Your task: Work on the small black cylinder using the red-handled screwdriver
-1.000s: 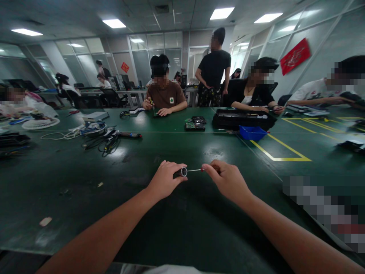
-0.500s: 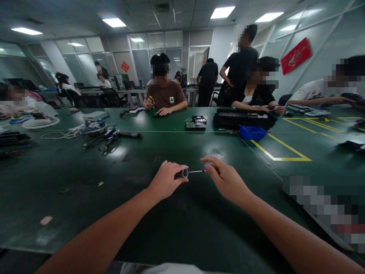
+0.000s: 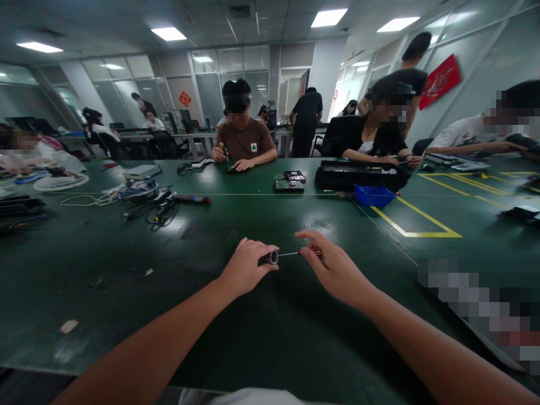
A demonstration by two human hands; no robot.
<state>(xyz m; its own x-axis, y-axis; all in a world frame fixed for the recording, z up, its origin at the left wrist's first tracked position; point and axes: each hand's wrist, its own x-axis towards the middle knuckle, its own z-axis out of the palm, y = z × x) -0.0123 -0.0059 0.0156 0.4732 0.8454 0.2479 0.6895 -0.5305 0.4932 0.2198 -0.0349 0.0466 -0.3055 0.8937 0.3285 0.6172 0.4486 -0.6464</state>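
Just above the middle of the green table [image 3: 253, 320], my left hand [image 3: 247, 265] is closed around a small dark cylindrical part [image 3: 270, 257] with a pale ring at its end. My fingers cover most of that part. My right hand [image 3: 331, 259] grips the handle of a screwdriver [image 3: 290, 254], its index finger stretched out above the tool. The thin metal shaft points left and its tip meets the cylindrical part near the ring. Whether the tip sits inside or against the side, I cannot tell.
Beyond my hands lie circuit-board drives [image 3: 289, 184], a long black housing [image 3: 363, 175] and a blue bin [image 3: 373, 196]. Cables [image 3: 156, 205] are heaped at the left. A co-worker [image 3: 244, 138] sits opposite, and a sheet [image 3: 476, 315] lies at right.
My right hand has shifted slightly on the screwdriver, and more of its handle shows. My left hand stays in place. In the background, a standing person has moved to the right.
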